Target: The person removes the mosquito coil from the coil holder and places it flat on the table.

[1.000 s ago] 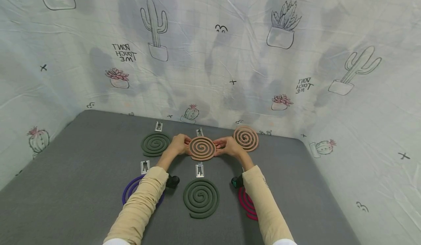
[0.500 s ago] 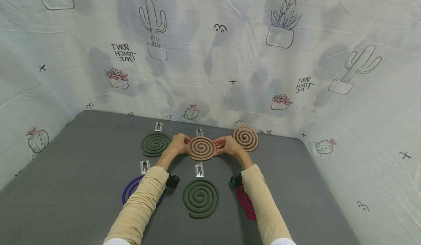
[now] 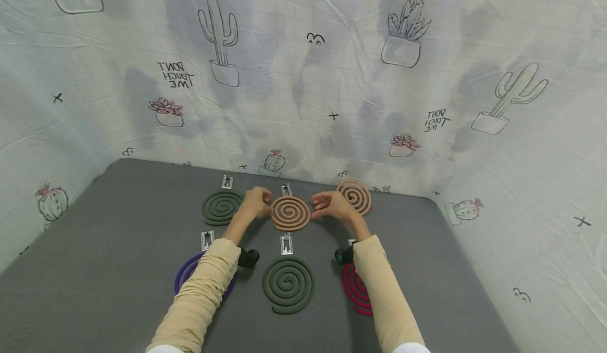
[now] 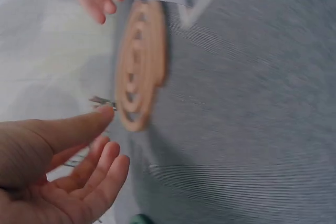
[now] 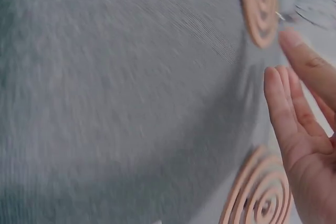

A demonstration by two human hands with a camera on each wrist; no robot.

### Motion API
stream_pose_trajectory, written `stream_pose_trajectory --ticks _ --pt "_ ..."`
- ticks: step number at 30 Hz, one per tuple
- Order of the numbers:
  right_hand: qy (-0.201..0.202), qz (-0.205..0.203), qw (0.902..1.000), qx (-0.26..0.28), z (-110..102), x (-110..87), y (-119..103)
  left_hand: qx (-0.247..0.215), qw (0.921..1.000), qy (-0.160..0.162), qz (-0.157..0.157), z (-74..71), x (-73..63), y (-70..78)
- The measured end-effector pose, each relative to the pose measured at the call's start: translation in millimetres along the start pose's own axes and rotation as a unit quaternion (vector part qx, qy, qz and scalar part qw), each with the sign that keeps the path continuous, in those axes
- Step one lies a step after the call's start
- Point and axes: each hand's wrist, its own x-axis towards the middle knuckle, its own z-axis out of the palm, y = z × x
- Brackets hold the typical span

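A tan mosquito coil (image 3: pixel 290 212) lies on the grey surface between the two hands in the head view. My left hand (image 3: pixel 256 202) is just beside its left edge, with the thumb tip close to the rim in the left wrist view and nothing in the grasp. On the other side, my right hand (image 3: pixel 333 205) hovers a short way off the right edge, fingers relaxed and holding nothing. A second tan coil (image 3: pixel 353 197) lies behind the right hand, partly covered by it. Metal coil stands (image 3: pixel 286 190) (image 3: pixel 286 244) sit behind and in front of the middle coil.
Green coils (image 3: pixel 221 208) (image 3: pixel 288 285) lie at back left and front centre. A purple coil (image 3: pixel 186 272) and a red coil (image 3: pixel 355 290) are partly under the forearms. More metal stands (image 3: pixel 227 182) (image 3: pixel 207 241) lie on the left. Printed cloth (image 3: pixel 303 79) walls the back and sides.
Both hands held the middle tan coil by its edges; now they have let go and moved outward from it. The coil stays in about the same place.
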Motion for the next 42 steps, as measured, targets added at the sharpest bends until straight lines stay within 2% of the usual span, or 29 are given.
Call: stream_pose_trajectory --ticks 3,5,9,13,18,21,23,27,30,33,35,37,38,40,42 --pt "0.01 -0.017 0.9989 0.043 -17 -13.0 5 -0.043 0.9975 -0.001 0.056 -6.4 -2.3 6.0" --pt "0.021 -0.021 0.9971 0.07 -29 -23.5 9 -0.082 0.9923 -0.004 0.092 -8.3 -2.3 8.9" --pt "0.05 -0.024 0.9909 0.122 -51 -45.0 21 -0.163 0.9785 -0.012 0.126 -7.0 -1.9 15.1" --pt "0.076 -0.022 0.9843 0.158 -68 -66.2 32 -0.218 0.9671 -0.018 0.129 -1.0 -1.5 25.9" --pt "0.114 0.006 0.9803 0.161 -86 -87.5 46 -0.263 0.9566 -0.025 0.124 14.4 6.3 47.0" --pt "0.129 0.018 0.9783 0.161 -93 -95.1 54 -0.28 0.9506 -0.043 0.127 23.8 12.7 60.2" --pt "0.139 0.028 0.9769 0.16 -96 -98.9 58 -0.295 0.944 -0.06 0.135 32.1 19.7 66.9" --pt "0.145 0.04 0.9777 0.147 -98 -102.7 65 -0.301 0.9389 -0.085 0.144 39.1 20.1 91.3" --pt "0.144 0.04 0.9784 0.142 -98 -99.3 72 -0.298 0.9397 -0.083 0.146 46.3 24.3 108.8" --pt "0.145 0.046 0.9748 0.163 -96 -93.3 76 -0.297 0.9405 -0.059 0.154 70.3 48.1 108.4" --pt "0.135 0.051 0.9742 0.174 -94 -86.3 77 -0.286 0.9452 -0.028 0.154 82.7 58.1 104.7" --pt "0.126 0.063 0.973 0.183 -92 -79.8 77 -0.243 0.9555 0.011 0.166 114.0 90.6 83.4" --pt "0.122 0.07 0.973 0.183 -92 -76.8 76 -0.214 0.9634 0.024 0.16 129.1 106.6 73.3" --pt "0.116 0.081 0.9754 0.169 -93 -71.5 74 -0.165 0.9744 0.042 0.147 159.0 138.8 52.6" --pt "0.121 0.09 0.9754 0.16 -96 -66.7 70 -0.125 0.9829 0.052 0.125 194.3 180.3 30.2"
